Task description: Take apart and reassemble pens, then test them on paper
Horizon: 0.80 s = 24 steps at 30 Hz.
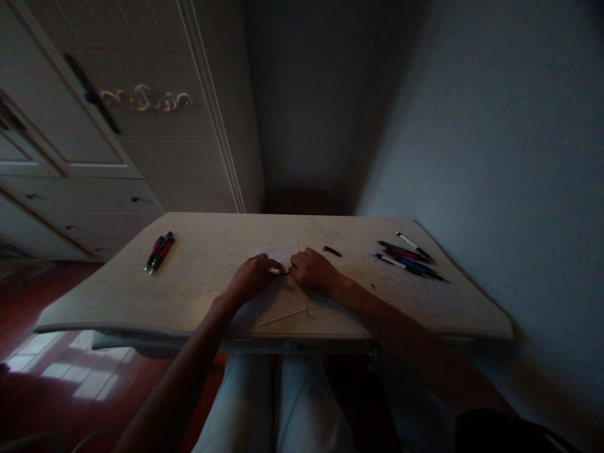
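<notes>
At the middle of the table my left hand is closed round a pen part with a pale barrel. A thin dark piece, perhaps its refill, runs from it toward my right hand, whose fingers are closed against the other end. What my right fingers grip is mostly hidden. Beneath both hands lies a sheet of paper with faint writing. A short black pen part rests just beyond my right hand. Small dark bits and thin pieces lie on and beside the paper.
Several pens lie bunched at the table's left. More pens lie at the right, partly over a written sheet. The pale table stands beside a wall at right, with a white wardrobe behind left.
</notes>
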Tool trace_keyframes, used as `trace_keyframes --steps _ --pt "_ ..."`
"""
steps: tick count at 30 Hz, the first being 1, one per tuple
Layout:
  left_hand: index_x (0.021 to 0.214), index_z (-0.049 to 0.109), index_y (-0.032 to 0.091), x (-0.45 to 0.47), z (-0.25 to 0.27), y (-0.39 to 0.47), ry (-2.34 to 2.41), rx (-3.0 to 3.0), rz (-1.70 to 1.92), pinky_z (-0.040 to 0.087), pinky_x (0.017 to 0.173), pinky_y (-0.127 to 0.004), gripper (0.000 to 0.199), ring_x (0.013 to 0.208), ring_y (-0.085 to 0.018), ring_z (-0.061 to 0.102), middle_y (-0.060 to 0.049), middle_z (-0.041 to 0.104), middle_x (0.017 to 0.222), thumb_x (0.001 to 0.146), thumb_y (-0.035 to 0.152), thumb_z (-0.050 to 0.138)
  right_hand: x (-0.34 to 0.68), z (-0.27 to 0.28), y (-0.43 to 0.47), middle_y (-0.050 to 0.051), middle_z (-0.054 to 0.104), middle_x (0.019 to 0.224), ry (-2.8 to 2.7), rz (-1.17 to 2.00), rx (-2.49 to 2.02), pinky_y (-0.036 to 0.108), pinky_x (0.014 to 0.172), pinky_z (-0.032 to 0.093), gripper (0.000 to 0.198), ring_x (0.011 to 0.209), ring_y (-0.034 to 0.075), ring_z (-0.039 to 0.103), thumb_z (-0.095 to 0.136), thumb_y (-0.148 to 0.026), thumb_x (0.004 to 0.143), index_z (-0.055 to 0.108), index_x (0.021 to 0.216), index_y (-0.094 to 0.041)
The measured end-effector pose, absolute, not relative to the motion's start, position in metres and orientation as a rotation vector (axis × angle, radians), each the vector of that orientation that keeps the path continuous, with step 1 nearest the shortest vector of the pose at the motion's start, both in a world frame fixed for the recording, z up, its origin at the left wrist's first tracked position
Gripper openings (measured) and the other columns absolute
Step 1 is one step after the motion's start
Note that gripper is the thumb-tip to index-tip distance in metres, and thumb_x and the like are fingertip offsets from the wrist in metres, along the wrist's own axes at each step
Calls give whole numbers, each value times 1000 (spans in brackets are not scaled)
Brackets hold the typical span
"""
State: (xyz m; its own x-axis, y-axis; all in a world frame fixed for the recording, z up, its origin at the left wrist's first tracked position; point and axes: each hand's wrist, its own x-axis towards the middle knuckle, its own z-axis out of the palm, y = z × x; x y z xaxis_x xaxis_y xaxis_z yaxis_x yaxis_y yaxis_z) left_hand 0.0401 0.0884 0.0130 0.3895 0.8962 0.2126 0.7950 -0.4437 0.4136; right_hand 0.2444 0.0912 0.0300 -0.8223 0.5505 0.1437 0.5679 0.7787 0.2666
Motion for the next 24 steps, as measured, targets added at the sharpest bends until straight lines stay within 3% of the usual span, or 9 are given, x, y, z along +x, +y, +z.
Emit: trace_keyframes --steps 7,11,14,17,24 --pt "91 78 24 48 17 89 1548 2420 548 45 71 -28 27 75 -19 64 -6 68 85 82 10 56 246 27 93 14 65 90 -2871 -458 -859 36 74 36 20 86 23 56 50 -11 94 70 88 -9" --pt "91 74 19 48 12 90 1513 2398 664 46 78 -29 28 84 -21 65 -7 70 90 80 6 53 249 27 93 13 64 89 -2858 -463 -854 35 73 34 20 85 22 55 52 -10 93 69 84 -10" --pt "90 69 18 43 9 88 1509 2323 908 47 79 -30 17 86 -21 65 -7 70 91 86 16 52 255 29 95 13 64 87 -2813 -468 -894 34 72 32 19 83 21 54 53 -10 91 69 81 -10" --pt "86 64 18 36 11 81 1522 2229 1092 48 74 -31 22 79 -20 63 -7 69 86 92 34 49 264 33 98 12 63 87 -2732 -419 -941 33 71 31 14 81 20 52 56 -13 89 69 83 -11" --pt "90 68 18 23 15 61 1411 1931 1215 51 77 -31 28 85 -21 67 -8 75 94 87 44 56 280 31 102 9 64 90 -2489 -141 -927 30 75 36 8 82 18 54 57 -10 84 64 88 -13"
